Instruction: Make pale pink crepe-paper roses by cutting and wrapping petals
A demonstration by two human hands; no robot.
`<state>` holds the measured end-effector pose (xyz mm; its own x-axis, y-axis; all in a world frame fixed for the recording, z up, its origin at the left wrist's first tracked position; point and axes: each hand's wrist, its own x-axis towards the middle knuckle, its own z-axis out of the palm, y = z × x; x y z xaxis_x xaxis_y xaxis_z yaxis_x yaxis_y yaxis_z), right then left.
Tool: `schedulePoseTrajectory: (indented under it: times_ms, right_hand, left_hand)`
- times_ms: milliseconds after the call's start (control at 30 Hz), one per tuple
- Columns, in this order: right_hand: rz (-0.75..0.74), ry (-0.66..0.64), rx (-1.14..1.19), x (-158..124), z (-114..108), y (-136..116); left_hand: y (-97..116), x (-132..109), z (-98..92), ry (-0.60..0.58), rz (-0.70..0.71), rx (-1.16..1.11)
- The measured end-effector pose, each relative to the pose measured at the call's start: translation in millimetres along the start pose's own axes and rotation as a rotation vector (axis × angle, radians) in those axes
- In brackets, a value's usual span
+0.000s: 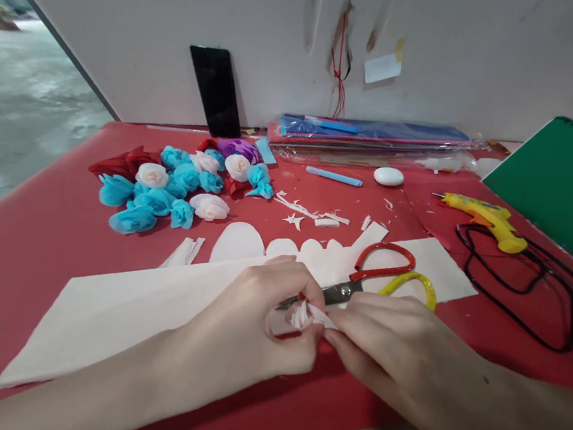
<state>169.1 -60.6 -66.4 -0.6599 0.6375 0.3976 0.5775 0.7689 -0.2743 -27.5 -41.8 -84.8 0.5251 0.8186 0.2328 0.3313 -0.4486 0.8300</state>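
Observation:
Between my two hands is a small pale pink paper flower (pixel 301 317), its strip gathered into folds. My left hand (pixel 269 310) is closed round it, thumb and fingers curled about the folds. At its right side, the fingertips of my right hand (pixel 382 334) pinch the strip's loose end. Just behind my hands lie scissors (pixel 343 293) with one red and one yellow handle, on a long sheet of pale crepe paper (pixel 138 301); my left hand partly hides the blades. Cut rounded paper pieces (pixel 236 241) lie along the sheet's far edge.
Blue, white, red and purple paper flowers (pixel 155 201) are heaped at the back left. A phone (pixel 216 90) leans on the wall. Paper scraps (pixel 317 218), a blue pen (pixel 334 176) and a white oval object (pixel 388 176) lie centrally. A corded yellow glue gun (pixel 487 217) rests right, near a green board (pixel 555 191).

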Motion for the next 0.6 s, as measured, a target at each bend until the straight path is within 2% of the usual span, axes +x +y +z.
schedulePoseTrajectory:
  times_ms: [100, 300, 600]
  right_hand:
    - [-0.032, -0.022, -0.029, 1.3, -0.1, 0.2]
    - [0.050, -0.052, 0.058, 1.2, -1.4, 0.3]
    - [0.196, -0.168, 0.307, -0.5, -5.7, 3.3]
  left_hand:
    - [0.1, 1.7, -1.5, -0.012, 0.031, 0.016]
    - [2.5, 5.9, -1.9, 0.024, 0.235, 0.166]
    - [7.0, 6.2, -3.1, 0.047, 0.248, 0.167]
